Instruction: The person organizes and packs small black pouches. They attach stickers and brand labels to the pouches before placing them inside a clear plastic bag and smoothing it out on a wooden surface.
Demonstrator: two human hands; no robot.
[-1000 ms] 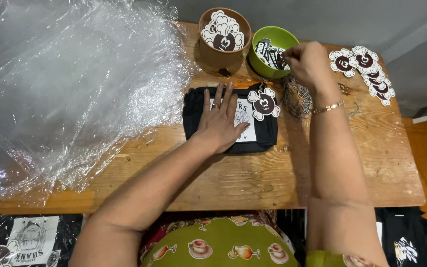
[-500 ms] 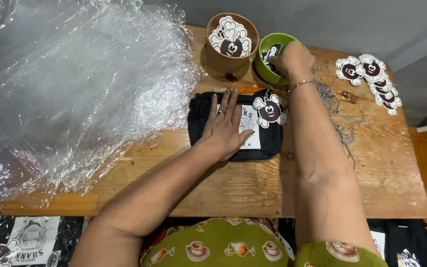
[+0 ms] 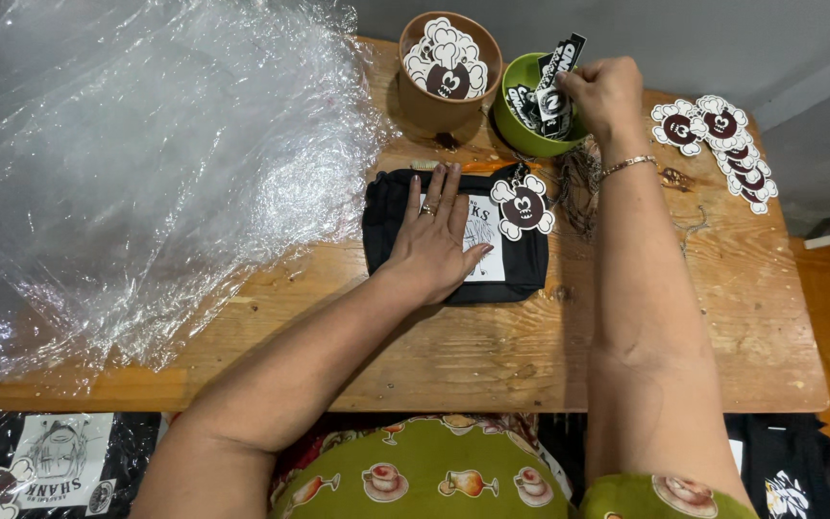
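My left hand (image 3: 437, 238) lies flat, fingers spread, on a folded black T-shirt (image 3: 383, 223) with a white print, on the wooden table (image 3: 492, 346). A cloud-shaped sticker tag (image 3: 523, 205) rests on the shirt's upper right corner. My right hand (image 3: 603, 91) is over the green bowl (image 3: 514, 115) at the back, pinching a black-and-white sticker (image 3: 559, 69) lifted from the stickers in the bowl.
A brown bowl (image 3: 434, 101) with cloud-shaped stickers stands left of the green one. More such stickers (image 3: 718, 144) lie at the back right. Crumpled clear plastic wrap (image 3: 136, 163) covers the table's left half. Thin strings (image 3: 580, 183) lie beside the shirt. Folded shirts (image 3: 40, 466) lie below the front edge.
My right hand went into the green bowl and now lifts a black-and-white sticker out of it. My left hand stayed flat on the shirt.
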